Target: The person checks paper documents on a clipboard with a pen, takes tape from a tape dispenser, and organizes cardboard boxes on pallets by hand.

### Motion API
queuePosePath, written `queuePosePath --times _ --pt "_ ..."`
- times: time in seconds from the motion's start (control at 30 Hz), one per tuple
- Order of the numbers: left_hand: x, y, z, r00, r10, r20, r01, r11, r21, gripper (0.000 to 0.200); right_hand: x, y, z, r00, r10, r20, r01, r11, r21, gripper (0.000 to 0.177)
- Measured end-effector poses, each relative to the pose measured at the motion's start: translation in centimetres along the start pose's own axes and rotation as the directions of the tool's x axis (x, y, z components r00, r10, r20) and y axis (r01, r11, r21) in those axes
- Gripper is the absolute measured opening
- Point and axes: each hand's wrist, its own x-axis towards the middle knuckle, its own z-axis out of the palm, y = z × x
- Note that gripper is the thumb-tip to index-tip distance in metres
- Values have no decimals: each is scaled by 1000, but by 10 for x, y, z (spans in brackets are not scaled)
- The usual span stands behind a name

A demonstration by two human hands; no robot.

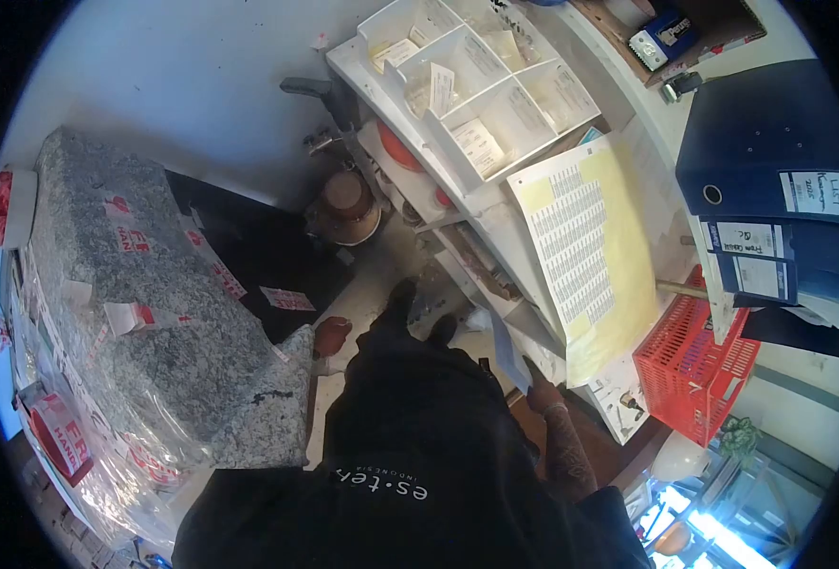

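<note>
My left hand (332,337) is small in view, its fingers curled, close to the corner of a grey granite-patterned surface (201,379); whether anything is inside it is hidden. To the right of my black shirt, my right hand (540,391) is closed on the lower end of a pale bluish sheet (503,343). That sheet hangs beside a white shelf edge. Just above this hand, a long printed label sheet with yellow backing (580,256) lies over the white shelf.
A white divided tray (481,81) holds small labels. Blue binders (770,142) stand at the right, above a red basket (690,365). A brown round object (346,204) sits near the wall. Red-and-white tape (59,436) lies at the left.
</note>
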Motion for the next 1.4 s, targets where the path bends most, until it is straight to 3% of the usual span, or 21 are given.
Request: queuePosePath --times 0.1,0.17,0.3,0.37,0.4,0.43,0.47,0.5,0.53,0.57,0.63,0.8,0.9,1.0,1.23,1.4 --pt "9 -12 6 1000 -23 -6 23 1000 6 27 -1 0 2 1000 -3 19 3 1000 4 52" --pt "6 -6 11 989 -85 -121 65 986 -156 32 0 2 2 999 -32 -6 32 999 1 53" --pt "7 5 7 984 -140 -109 132 988 -76 35 2 4 7 998 -52 -21 50 996 -68 55" --pt "3 12 9 962 -234 -141 209 962 -174 36 0 6 8 999 -44 -27 42 998 -56 55" --pt "10 -5 10 962 -234 -142 208 963 -174 36 -1 3 3 1000 -27 1 27 1000 16 55" --pt "18 -22 9 988 -100 -120 96 995 -41 35 -2 0 -1 1000 -11 27 9 996 87 55" --pt "19 -22 9 995 -34 -97 37 999 26 35 -3 -1 -1 1000 -9 26 7 996 89 55" --pt "20 -23 9 997 31 -75 -25 996 90 35 -4 -2 -1 1000 -7 -11 7 1000 -22 54" --pt "11 -4 7 990 -91 -107 90 996 -10 35 -5 -5 -2 999 -9 -49 3 991 -133 53" --pt "5 12 6 969 -213 -126 199 973 -113 34 -7 -7 -3 999 -8 -49 1 991 -133 53" --pt "10 2 7 974 -196 -116 183 976 -119 34 -10 -15 -11 998 59 -3 -59 998 -25 52" --pt "12 1 9 975 -192 -110 179 976 -121 34 -11 -12 -11 1000 16 0 -16 999 -48 52" --pt "16 -5 10 981 -82 -174 57 987 -149 33 -5 0 3 999 -19 -27 18 998 -62 53" --pt "17 1 6 987 -157 -45 150 980 -134 32 -2 6 11 998 -40 -45 36 996 -80 53" --pt "11 14 6 977 -139 -164 124 988 -96 31 -8 -5 -2 1000 -22 -18 23 999 42 51" --pt "16 5 6 978 -99 -181 80 991 -109 31 -8 -13 -6 1000 14 -10 -14 1000 5 48"
